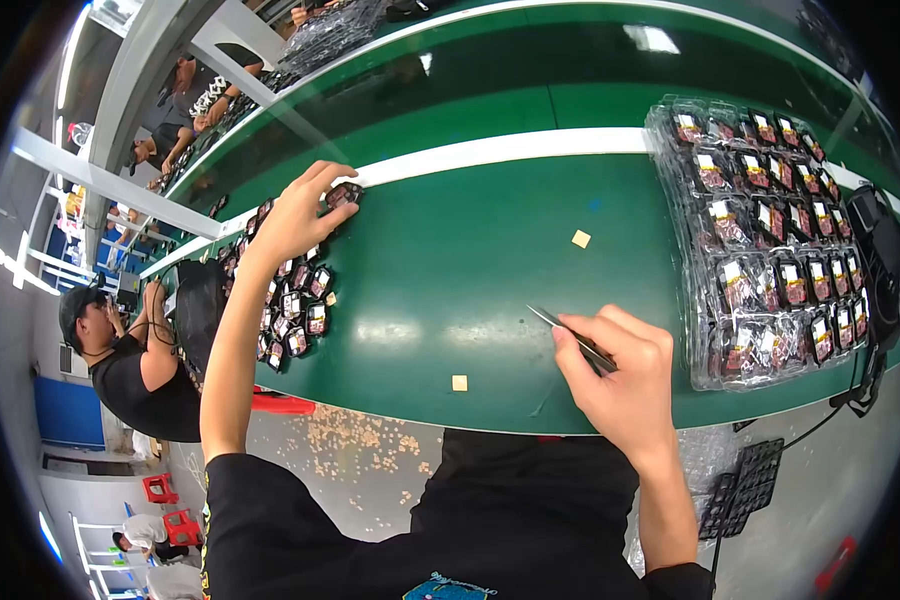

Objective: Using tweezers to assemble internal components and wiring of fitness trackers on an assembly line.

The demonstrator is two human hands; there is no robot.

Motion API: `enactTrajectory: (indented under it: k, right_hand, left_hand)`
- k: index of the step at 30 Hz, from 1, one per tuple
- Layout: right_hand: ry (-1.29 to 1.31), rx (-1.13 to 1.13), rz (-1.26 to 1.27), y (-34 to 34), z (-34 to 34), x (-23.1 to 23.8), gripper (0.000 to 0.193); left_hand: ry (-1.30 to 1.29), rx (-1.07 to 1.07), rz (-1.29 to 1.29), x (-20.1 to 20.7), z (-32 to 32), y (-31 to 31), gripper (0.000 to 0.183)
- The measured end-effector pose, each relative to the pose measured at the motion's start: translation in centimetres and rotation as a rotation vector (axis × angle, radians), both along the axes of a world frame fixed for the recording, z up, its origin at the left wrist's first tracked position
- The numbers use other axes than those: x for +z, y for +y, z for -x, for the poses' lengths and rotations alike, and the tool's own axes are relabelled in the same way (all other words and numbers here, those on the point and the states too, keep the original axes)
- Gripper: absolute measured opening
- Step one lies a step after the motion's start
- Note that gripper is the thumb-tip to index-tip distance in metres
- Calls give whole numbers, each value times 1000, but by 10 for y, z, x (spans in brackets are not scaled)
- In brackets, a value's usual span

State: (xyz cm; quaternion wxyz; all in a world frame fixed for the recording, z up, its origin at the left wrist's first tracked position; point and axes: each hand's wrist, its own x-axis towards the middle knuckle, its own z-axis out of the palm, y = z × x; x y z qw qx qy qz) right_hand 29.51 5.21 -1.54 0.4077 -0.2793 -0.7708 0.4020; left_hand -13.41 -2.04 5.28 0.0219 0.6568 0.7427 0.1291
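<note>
Evidently light and rigid, the small dark component [343,194] sat pinched at its edges by the left hand [295,215] at the green belt's [450,270] far left, while the right hand [620,375] gripped slim metal tweezers [570,335].

Left arm: extended far forward and leftward from the black short sleeve [270,520], elbow nearly straight. Left hand [295,215]: fingers curled, fingertips pinched together. Right forearm: raised upright beside the sleeve. Right hand [620,375]: closed in a pinch, knuckles turned upward.
</note>
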Motion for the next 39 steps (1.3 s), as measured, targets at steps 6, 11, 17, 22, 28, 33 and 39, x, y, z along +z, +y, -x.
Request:
enactTrajectory:
  k: [6, 11, 17, 22, 28, 33, 39]
  right_hand:
    - [10, -3, 16, -1, 2, 0, 14]
    - [-10, -37, 14, -1, 3, 1, 12]
    - [1, -156, 64, -1, 0, 4, 10]
    - [13, -175, 141, 0, 2, 0, 10]
    - [16, -171, 164, -1, 1, 2, 13]
    - [2, -160, 208, -2, 0, 6, 14]
    - [16, -120, 294, 0, -4, 6, 14]
  left_hand:
    - [45, -27, 49, 7, -13, -18, 44]
    - [-15, -42, -29, 13, -56, -23, 50]
    - [-388, -580, 75, -25, -143, 12, 60]
    - [-360, -509, -138, -40, -162, 18, 87]
    - [-279, -453, -168, -57, -176, 16, 76]
    - [-343, -580, -177, -61, -177, 22, 54]
    - [-303, -539, -127, -55, -172, 13, 57]
